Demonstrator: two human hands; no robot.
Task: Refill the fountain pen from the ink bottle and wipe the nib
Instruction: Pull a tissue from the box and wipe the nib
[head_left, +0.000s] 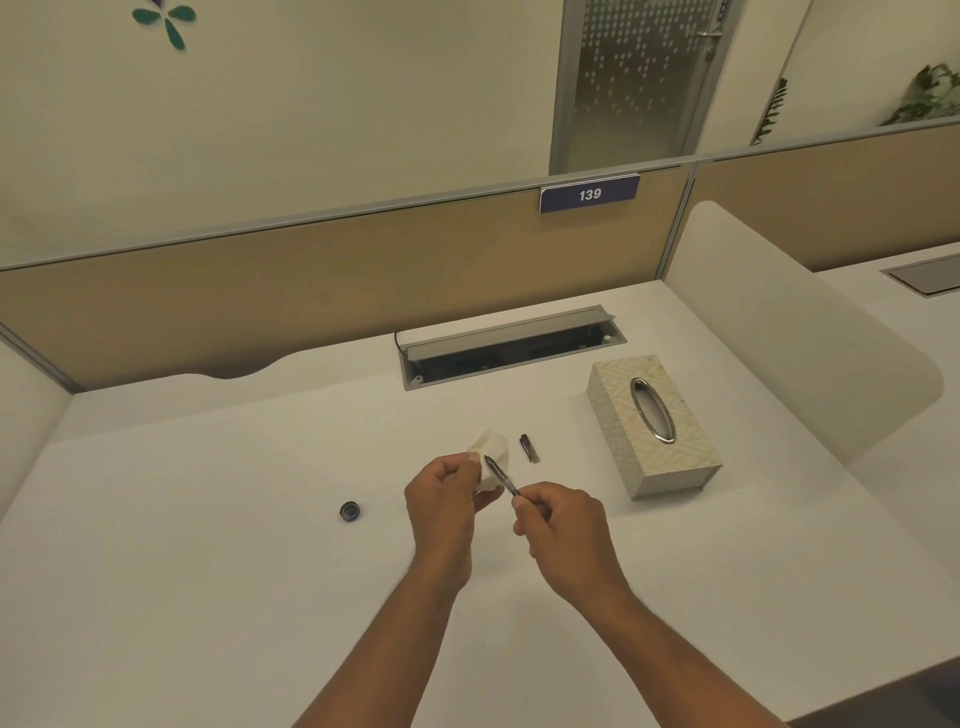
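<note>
Left hand (448, 496) closed around a bunched white tissue (489, 457), thumb and fingers pinching it from the near side. Right hand (563, 519) pinches the back end of the pen (503, 479), which angles up and away to the left so its tip sits pressed into the tissue; the nib itself is hidden in the folds. Judged: this is the wiping step, tissue held firm as a pad while the pen does the moving. Both hands are raised over the desk (208, 571), probably to keep any ink off the white top. Pen cap (529, 448) lies just beyond the hands, near the tissue, within easy reach for recapping. Small dark round ink bottle (350, 511) sits left of the left hand, apart from it; whether it is capped I cannot tell. Tissue box (652, 426) stands to the right, well clear. Open desk on all sides; partition (260, 306) and open cable tray (511, 345) lie far back. Chief risk: an elbow sweep left toward the bottle.
</note>
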